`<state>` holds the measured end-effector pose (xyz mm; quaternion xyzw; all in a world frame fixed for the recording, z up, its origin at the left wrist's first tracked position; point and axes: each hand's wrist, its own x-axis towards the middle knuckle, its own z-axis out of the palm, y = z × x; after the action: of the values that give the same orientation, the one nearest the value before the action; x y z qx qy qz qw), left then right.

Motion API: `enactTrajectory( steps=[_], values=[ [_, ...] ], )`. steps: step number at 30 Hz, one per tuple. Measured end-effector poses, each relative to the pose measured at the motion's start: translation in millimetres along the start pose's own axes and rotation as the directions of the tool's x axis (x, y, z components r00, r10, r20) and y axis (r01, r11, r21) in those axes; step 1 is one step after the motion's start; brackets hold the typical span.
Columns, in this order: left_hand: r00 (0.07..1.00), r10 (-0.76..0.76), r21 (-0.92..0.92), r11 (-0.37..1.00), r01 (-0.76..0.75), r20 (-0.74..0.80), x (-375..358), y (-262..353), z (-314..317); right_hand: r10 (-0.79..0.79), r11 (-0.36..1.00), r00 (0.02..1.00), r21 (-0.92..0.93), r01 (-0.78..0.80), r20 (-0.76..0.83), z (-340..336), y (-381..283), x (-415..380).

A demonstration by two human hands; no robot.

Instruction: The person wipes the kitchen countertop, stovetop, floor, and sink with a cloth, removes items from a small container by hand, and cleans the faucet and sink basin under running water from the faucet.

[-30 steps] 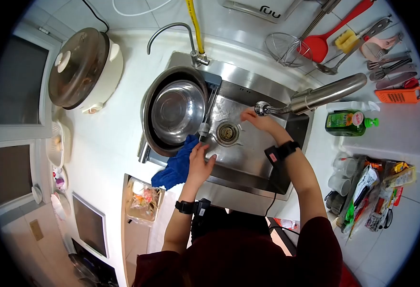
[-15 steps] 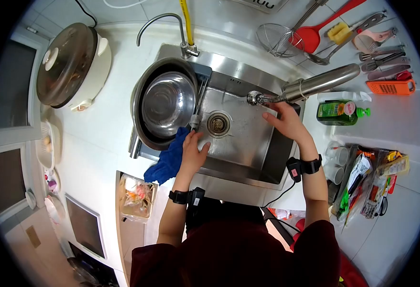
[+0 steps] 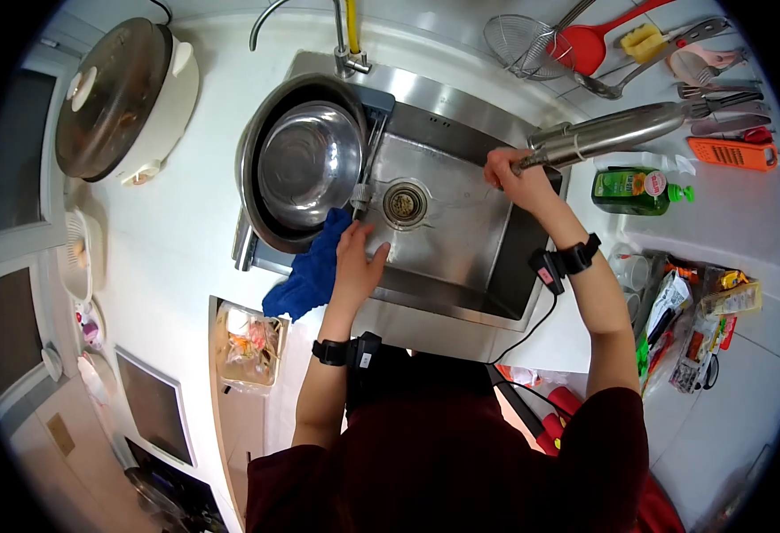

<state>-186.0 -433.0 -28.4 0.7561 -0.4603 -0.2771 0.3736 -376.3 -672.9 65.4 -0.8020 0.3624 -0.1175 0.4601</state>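
Observation:
My right hand [image 3: 520, 181] is closed around the spray head of the kitchen tap [image 3: 621, 135], over the right side of the steel sink [image 3: 461, 213]. The spray head is mostly hidden by the fingers. At the front left of the basin, my left hand [image 3: 357, 262] has its fingers apart and holds nothing, next to a crumpled blue cloth [image 3: 305, 280]. A steel bowl [image 3: 312, 164] sits inside a larger dark-walled pot [image 3: 246, 169] on the sink's left side. The drain [image 3: 405, 204] shows in the basin floor.
A slim second tap [image 3: 345, 62] rises behind the sink. Green dish soap [image 3: 634, 191] stands at the right. Utensils, including a wire skimmer [image 3: 527, 46] and an orange grater [image 3: 732, 153], hang on the wall. A lidded electric cooker [image 3: 128, 102] is at the left.
My right hand has gone from open fingers beside the tap's spray head to a closed grip on it, moving slightly up. My left hand stays by the cloth; the view has shifted a little.

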Motion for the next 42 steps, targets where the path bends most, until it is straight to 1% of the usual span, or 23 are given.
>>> enactTrajectory(
  steps=[2, 3, 5, 6, 8, 9, 14, 16, 17, 19, 20, 22, 23, 24, 26, 27, 28, 30, 31, 33, 34, 36, 42],
  values=[
    [1.000, -0.009, -0.018, 1.000, 0.009, -0.009, 2, -6, 4, -0.208, 0.977, 0.974, -0.071, 0.202, -0.092, 1, 4, 8],
    [0.999, 0.043, -0.035, 0.998, -0.044, -0.014, 10, -7, 4, -0.208, 0.977, 0.974, -0.071, 0.202, -0.092, -7, 8, 20],
    [0.999, 0.051, -0.058, 0.997, -0.051, -0.014, 0, -8, 8, -0.534, 0.821, 0.835, -0.317, 0.474, -0.135, -7, 18, 29],
    [0.999, 0.050, -0.058, 0.997, -0.051, -0.014, 8, -5, 7, -0.528, 0.820, 0.837, -0.342, 0.459, -0.143, -7, 13, 29],
    [0.999, 0.045, -0.035, 0.998, -0.045, -0.003, 1, -5, 9, -0.592, 0.767, 0.800, -0.372, 0.523, -0.095, -14, 8, 36],
    [0.998, 0.050, -0.024, 0.998, -0.051, -0.028, 0, -3, 13, -0.656, 0.709, 0.746, -0.429, 0.560, -0.110, -14, 8, 38],
    [1.000, 0.001, -0.049, 0.999, 0.000, 0.014, -6, -1, 15, -0.646, 0.703, 0.755, -0.473, 0.531, -0.111, -15, 6, 35],
    [1.000, -0.001, -0.053, 0.999, 0.002, 0.020, -8, -1, 12, -0.475, 0.735, 0.879, -0.572, 0.364, -0.052, -20, 5, 29],
    [1.000, 0.007, -0.048, 0.999, -0.006, 0.020, -10, -1, 10, -0.475, 0.735, 0.878, -0.574, 0.361, -0.056, -19, 5, 24],
    [0.999, 0.026, -0.043, 0.999, -0.025, 0.023, -10, 0, 7, -0.365, 0.764, 0.925, -0.601, 0.232, -0.107, -16, 1, 13],
    [1.000, 0.018, -0.028, 0.999, -0.017, 0.025, -10, 1, 6, -0.362, 0.765, 0.925, -0.604, 0.225, -0.113, -18, -1, 7],
    [1.000, 0.012, -0.013, 1.000, -0.011, 0.028, -12, -2, 3, -0.026, 0.785, 0.998, -0.619, -0.016, -0.059, -20, -19, 3],
    [0.999, 0.008, -0.012, 1.000, -0.007, 0.044, -11, -3, 4, 0.142, 0.715, 0.990, -0.690, -0.112, -0.014, -21, -14, 0],
    [0.998, 0.009, -0.005, 1.000, -0.008, 0.058, -8, -1, 5, 0.150, 0.711, 0.988, -0.689, -0.137, -0.041, -25, -18, -5],
    [0.998, 0.028, 0.001, 1.000, -0.028, 0.058, -8, 1, 5, 0.268, 0.709, 0.961, -0.690, -0.149, 0.069, -24, -39, -4],
    [0.996, 0.022, -0.003, 1.000, -0.022, 0.083, -7, 0, 5, 0.351, 0.777, 0.933, -0.580, -0.244, 0.077, -24, -54, -9],
    [0.995, 0.009, -0.007, 1.000, -0.008, 0.101, -7, -3, 5, 0.351, 0.777, 0.933, -0.580, -0.245, 0.077, -19, -57, -9],
    [0.993, 0.038, -0.020, 0.999, -0.036, 0.116, -4, -3, 5, 0.408, 0.885, 0.902, -0.304, -0.352, 0.144, -18, -59, -18],
    [0.993, 0.044, -0.038, 0.998, -0.040, 0.109, -4, -4, 5, 0.408, 0.885, 0.902, -0.304, -0.352, 0.144, -17, -59, -18],
    [0.993, 0.046, -0.021, 0.999, -0.044, 0.110, -4, -5, 4, 0.380, 0.925, 0.891, -0.129, -0.358, 0.248, -14, -56, -20],
    [0.993, 0.044, -0.005, 0.999, -0.044, 0.109, -5, -5, 4, 0.381, 0.924, 0.891, -0.126, -0.360, 0.246, -10, -54, -21],
    [0.993, 0.042, -0.010, 0.999, -0.041, 0.114, -5, -8, 2, 0.390, 0.902, 0.897, 0.112, -0.418, 0.208, 1, -52, -24],
    [0.994, 0.004, 0.018, 1.000, -0.006, 0.110, -3, -11, -5, 0.358, 0.807, 0.913, 0.427, -0.408, 0.195, 25, -43, -24]
  ],
)
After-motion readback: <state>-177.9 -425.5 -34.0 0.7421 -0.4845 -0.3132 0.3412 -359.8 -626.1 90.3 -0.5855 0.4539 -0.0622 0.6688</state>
